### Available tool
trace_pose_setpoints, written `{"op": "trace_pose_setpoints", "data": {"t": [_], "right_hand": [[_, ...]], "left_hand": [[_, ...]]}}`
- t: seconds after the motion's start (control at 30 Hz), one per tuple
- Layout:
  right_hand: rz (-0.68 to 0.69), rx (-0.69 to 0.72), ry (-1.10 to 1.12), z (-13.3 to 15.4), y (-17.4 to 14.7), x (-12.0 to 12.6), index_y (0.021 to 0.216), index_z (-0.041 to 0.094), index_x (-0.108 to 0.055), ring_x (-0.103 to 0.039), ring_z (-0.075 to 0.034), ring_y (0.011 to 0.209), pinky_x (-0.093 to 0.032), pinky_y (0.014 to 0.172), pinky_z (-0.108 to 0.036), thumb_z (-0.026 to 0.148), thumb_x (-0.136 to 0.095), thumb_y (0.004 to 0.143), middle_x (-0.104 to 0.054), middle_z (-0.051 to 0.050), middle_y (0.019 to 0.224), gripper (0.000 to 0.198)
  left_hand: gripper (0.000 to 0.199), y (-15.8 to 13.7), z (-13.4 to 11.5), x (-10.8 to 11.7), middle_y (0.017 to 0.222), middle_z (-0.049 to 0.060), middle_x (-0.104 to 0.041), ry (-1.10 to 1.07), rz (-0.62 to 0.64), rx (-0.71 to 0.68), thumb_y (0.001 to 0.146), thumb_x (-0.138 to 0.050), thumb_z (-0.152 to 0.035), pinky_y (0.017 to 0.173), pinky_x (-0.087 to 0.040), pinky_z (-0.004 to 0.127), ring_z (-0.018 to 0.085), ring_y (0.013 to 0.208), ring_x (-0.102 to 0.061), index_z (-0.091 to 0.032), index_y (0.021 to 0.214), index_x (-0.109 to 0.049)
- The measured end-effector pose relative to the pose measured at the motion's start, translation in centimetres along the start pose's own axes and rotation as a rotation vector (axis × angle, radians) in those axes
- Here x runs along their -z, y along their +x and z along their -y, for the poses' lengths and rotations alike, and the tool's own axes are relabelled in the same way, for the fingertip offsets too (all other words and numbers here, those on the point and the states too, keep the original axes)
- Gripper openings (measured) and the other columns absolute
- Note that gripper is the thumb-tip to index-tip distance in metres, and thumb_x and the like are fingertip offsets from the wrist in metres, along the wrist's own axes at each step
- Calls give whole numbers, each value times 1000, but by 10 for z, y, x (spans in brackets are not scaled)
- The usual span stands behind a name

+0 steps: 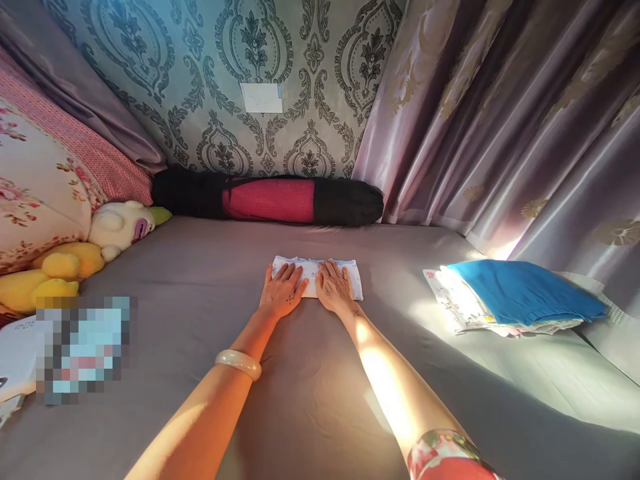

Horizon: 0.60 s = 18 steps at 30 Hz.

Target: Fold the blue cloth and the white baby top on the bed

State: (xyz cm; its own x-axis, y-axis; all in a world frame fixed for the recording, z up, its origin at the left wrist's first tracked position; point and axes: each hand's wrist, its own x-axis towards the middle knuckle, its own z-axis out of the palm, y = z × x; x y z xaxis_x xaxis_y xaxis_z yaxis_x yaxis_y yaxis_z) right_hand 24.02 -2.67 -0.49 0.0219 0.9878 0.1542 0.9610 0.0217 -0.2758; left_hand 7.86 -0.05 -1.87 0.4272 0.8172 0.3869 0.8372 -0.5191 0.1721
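Note:
A small folded white cloth (311, 288) with a faint blue pattern lies on the grey bed sheet (320, 373), straight ahead of me. My left hand (283, 291) rests flat on its left part, fingers stretched out and pointing away. On the right part lies my right hand (334, 287), also flat with the fingers extended. Between the two hands a strip of the cloth shows; the rest is partly covered by the palms. A pale bangle (239, 364) circles my left forearm.
Folded clothes with a blue garment (525, 293) on top lie at right. A black and red rolled bag (270, 199) lies along the wall. Plush toys (123, 227), a white device (23, 353) and a blurred-out item (90, 350) are at left. Curtains (450, 120) hang at right.

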Motion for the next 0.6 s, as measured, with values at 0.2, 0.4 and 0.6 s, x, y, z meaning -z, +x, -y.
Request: {"op": "trace_pose_setpoints", "data": {"t": [0.2, 0.4, 0.6], "right_hand": [[62, -18, -14, -5, 1, 8, 146, 15, -34, -18, -21, 143, -12, 116, -45, 36, -17, 100, -27, -7, 154, 53], [34, -31, -92, -14, -2, 16, 146, 12, -34, -17, -22, 143, -9, 117, -46, 35, -17, 100, -27, -8, 154, 54], [-37, -18, -116, -19, -4, 3, 144, 15, -37, -22, -21, 142, -10, 116, -45, 35, -19, 100, -32, -8, 152, 53]], "left_hand": [[48, 1, -1, 4, 140, 11, -51, 36, 53, 5, 96, -27, -45, 112, -14, 59, 28, 132, -42, -23, 133, -51], [51, 1, -3, 7, 141, 9, -50, 71, 80, 9, 97, -22, -45, 112, -17, 60, 28, 133, -42, -24, 134, -49], [51, 0, -3, 6, 140, 10, -51, 74, 57, -4, 97, -22, -45, 112, -17, 58, 28, 131, -43, -24, 133, -50]]}}
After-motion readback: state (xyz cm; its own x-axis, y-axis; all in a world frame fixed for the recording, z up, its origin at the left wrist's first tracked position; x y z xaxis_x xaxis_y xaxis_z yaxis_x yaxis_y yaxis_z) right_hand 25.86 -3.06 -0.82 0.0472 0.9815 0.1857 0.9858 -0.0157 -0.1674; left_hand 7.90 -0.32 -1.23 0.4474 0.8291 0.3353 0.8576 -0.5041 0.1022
